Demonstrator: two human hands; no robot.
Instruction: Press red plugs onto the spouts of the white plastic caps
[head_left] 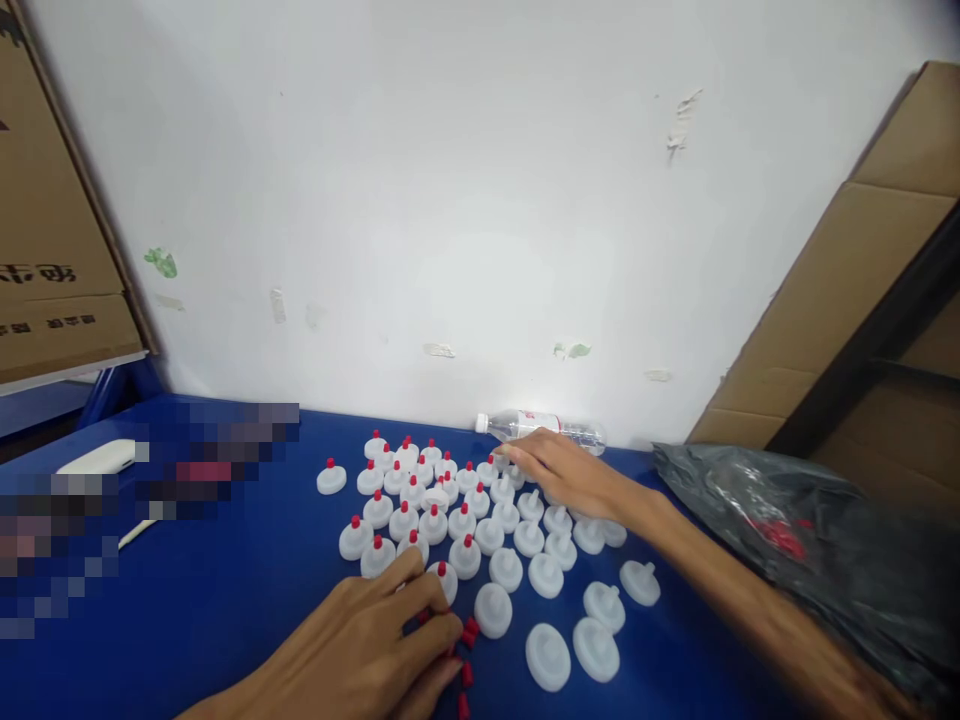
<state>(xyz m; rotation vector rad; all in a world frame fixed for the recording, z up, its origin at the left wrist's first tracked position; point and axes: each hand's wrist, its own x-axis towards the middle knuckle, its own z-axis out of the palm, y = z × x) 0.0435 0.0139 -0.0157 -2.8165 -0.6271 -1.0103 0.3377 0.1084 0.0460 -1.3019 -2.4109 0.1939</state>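
Many round white plastic lids with spouts stand on a blue table; several, such as this white lid, wear small red caps on their spouts. Others to the right, like this bare lid, show uncapped spouts. My left hand is low at the front, fingers curled and closed over loose red caps, some showing between the fingers and thumb. My right hand reaches to the back of the group, its fingertips closed at the spout of a white lid; the exact grip is partly hidden.
A clear plastic bottle lies along the white wall. A dark plastic bag, with red pieces in clear plastic on it, lies at right. Cardboard leans there, and a cardboard box stands left. A white object lies on the left side.
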